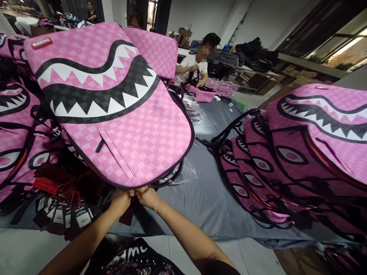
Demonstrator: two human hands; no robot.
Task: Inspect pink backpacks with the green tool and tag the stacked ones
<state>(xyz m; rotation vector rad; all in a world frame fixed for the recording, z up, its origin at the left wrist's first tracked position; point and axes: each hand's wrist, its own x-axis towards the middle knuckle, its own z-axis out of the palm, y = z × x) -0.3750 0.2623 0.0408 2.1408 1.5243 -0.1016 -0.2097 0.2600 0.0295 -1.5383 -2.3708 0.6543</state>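
A pink checkered backpack [160, 141] with a black-and-white shark-mouth print lies in front of me, its rounded end toward me. Both hands meet at that near edge, fingers curled and partly hidden beneath it. My left hand [122, 200] is closed there, and my right hand [146, 196] is closed right beside it. What they pinch is too small or covered to make out. Below them hangs a dark red tag [126, 217]. To the left lies a bunch of tags [83, 217] with red strings and white barcode labels.
Stacked pink backpacks [286, 152] stand on the right, with more backpacks [17, 133] on the left. Clear plastic bags [196, 114] lie on the grey-covered table [209, 187]. Across it, a person in a white shirt [197, 65] handles a pink bag [203, 94].
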